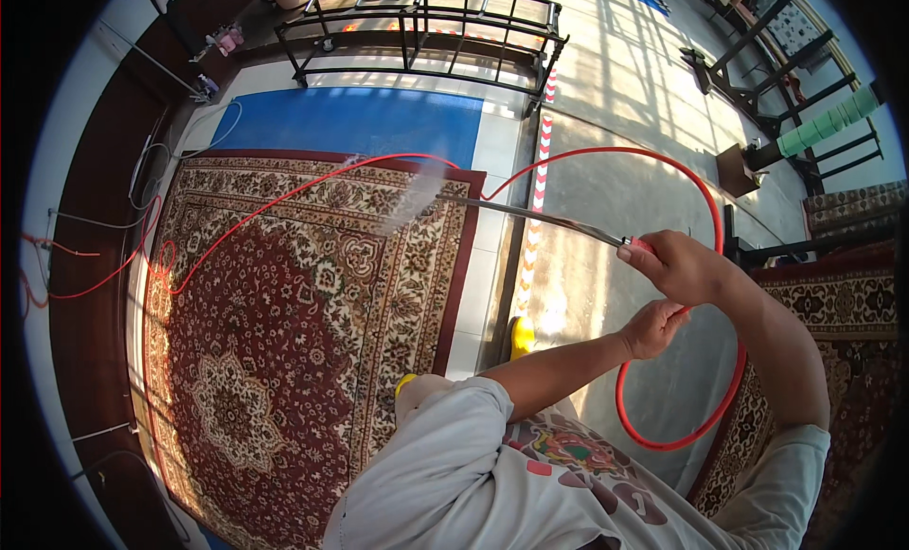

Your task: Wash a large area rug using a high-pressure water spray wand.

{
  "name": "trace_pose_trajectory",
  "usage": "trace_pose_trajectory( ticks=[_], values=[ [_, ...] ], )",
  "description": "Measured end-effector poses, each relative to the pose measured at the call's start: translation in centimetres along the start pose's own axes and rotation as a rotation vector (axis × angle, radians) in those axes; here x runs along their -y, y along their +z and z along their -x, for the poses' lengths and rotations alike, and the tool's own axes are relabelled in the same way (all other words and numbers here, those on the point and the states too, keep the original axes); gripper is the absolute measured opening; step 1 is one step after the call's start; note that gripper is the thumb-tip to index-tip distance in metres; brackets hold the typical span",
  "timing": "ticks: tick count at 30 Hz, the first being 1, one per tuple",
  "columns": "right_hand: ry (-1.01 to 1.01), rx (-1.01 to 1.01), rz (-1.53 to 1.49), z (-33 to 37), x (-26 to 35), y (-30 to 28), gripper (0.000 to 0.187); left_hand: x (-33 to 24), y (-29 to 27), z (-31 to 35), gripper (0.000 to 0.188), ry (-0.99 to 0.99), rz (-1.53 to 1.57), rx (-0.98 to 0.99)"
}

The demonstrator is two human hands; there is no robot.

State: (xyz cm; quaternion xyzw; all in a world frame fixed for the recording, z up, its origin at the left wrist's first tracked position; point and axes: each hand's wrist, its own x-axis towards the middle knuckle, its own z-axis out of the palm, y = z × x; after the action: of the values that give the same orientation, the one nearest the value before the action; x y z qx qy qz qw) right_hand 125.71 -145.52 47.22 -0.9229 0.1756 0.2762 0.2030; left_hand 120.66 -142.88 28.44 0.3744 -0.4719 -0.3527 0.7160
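My right hand [680, 266] is closed round the red grip of a long metal spray wand [544, 217]. The wand reaches left over the patterned rug, and a white mist of water [415, 202] fans from its tip onto the rug's border. Below it, my left hand [653, 329] is wrapped round the red hose [712, 204] behind the grip. The hose loops round both hands and trails across the rug to the far left. The dark red rug [294, 309], with cream floral bands and a central medallion, lies flat on the floor.
Beyond the rug are a blue mat [350, 119] and a black metal frame cart [417, 39] on wheels. Red-and-white marking tape [542, 162] runs along the floor. More patterned rugs [833, 304] hang at right, near a green-wrapped roller [833, 119]. Yellow footwear [522, 337] shows beside me.
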Motion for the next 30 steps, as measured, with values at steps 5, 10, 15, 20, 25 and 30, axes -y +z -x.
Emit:
trace_pose_trajectory(
  ticks=[5,10,15,20,25,30],
  values=[
    [-0.004,0.142,0.125,-3.3,-6.0,-3.1,0.066,1.1,3.4,-5.2,0.055,0.131,-0.203,0.190],
    [0.037,0.196,0.172,-9.4,-11.5,-1.0,0.066,-0.8,4.8,-9.1,0.057,-0.065,-0.301,0.547],
    [-0.026,0.218,0.252,-14.6,-8.8,-3.5,0.066,-0.7,0.9,-11.6,0.070,0.047,-0.439,0.405],
    [-0.077,0.159,0.293,-21.5,-4.8,-4.8,0.066,-1.1,-6.3,-13.1,0.059,0.035,-0.412,0.282],
    [0.078,0.294,0.382,-28.8,-0.2,-4.6,0.072,2.7,-15.7,-13.6,0.030,-0.009,-0.382,-0.082],
    [-0.040,0.260,0.423,-36.9,0.4,-4.3,0.067,4.1,-26.5,-12.3,0.044,-0.327,-0.270,-0.373]
  ],
)
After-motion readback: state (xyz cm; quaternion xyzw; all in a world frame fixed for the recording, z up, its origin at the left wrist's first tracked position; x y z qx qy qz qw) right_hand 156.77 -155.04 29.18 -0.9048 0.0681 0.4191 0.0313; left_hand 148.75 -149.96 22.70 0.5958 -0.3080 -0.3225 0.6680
